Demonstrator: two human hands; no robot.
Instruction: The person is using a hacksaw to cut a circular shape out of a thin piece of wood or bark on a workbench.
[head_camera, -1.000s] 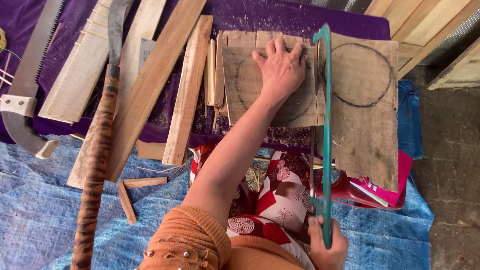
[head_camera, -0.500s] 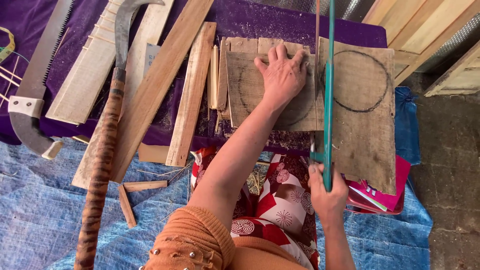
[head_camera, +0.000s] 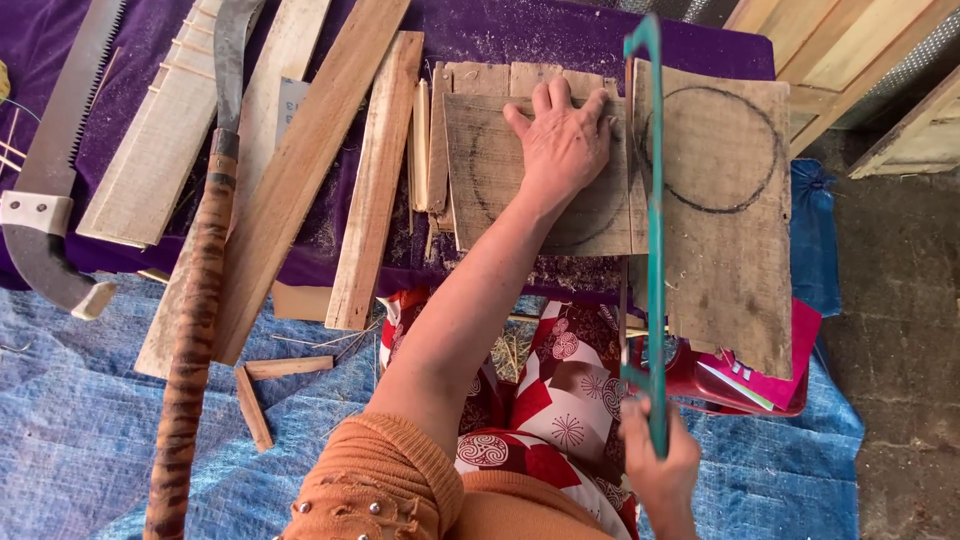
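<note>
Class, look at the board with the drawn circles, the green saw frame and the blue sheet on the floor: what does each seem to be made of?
Board: rough, unfinished wood; grey weathered grain and sawdust show.
Saw frame: probably painted metal; thin, rigid, with an even green coat, held by the right hand.
Blue sheet: likely woven plastic tarpaulin; fine weave and soft creases.
The left hand presses flat on the board.

Single head cam, looking straight down over my arms at the wooden board (head_camera: 610, 170), fairly close; board sits upper centre of frame.
</note>
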